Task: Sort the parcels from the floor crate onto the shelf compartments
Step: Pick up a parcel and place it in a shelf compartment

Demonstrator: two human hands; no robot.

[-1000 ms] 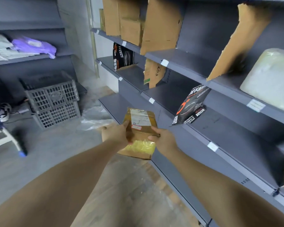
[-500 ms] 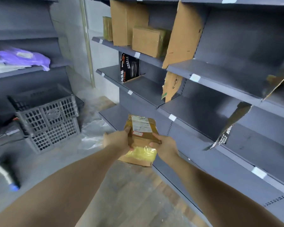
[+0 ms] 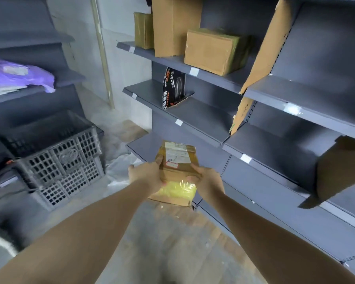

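We are in a stockroom or parcel depot — grey metal shelving (image 3: 203,117) with white label tags (image 3: 193,71) on the shelf edges lines the wall. Taped cardboard boxes (image 3: 211,51) and cardboard dividers (image 3: 264,44) sit on the shelves. A grey plastic crate (image 3: 57,162) stands on the bare floor (image 3: 168,238) — plainly storage space.

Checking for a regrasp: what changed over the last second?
No regrasp. The view swung left along the shelf, so the grey crate now sits nearer the middle. Left hand and right hand grip the taped parcel as before, not yet shelved.
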